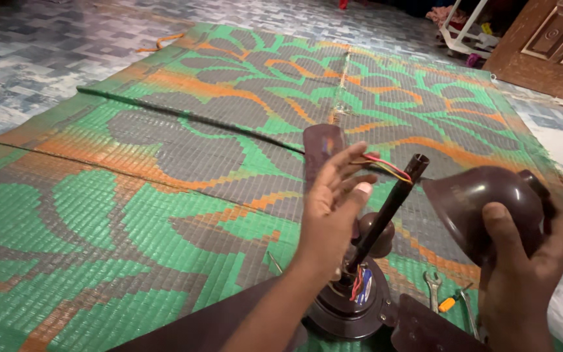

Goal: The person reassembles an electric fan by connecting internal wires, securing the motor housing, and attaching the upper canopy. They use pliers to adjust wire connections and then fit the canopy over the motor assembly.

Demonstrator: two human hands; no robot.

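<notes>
A dark brown ceiling fan motor (343,311) lies on the mat with its black downrod (391,202) standing tilted up to the right. Red and yellow wires (389,167) come out of the rod's top. My left hand (330,208) is raised beside the rod with fingers spread, its fingertips at the wires. My right hand (522,274) grips a brown bell-shaped canopy cover (480,205), held in the air to the right of the rod. A second, smaller brown cup (379,234) sits lower on the rod. A brown fan blade (322,146) reaches away behind my left hand.
A green, orange and grey woven mat (164,195) covers the patterned tile floor (27,58). A spanner (433,287) and a tool with an orange part (449,303) lie right of the motor. A wooden door (555,45) and a white rack (467,29) stand at the far right.
</notes>
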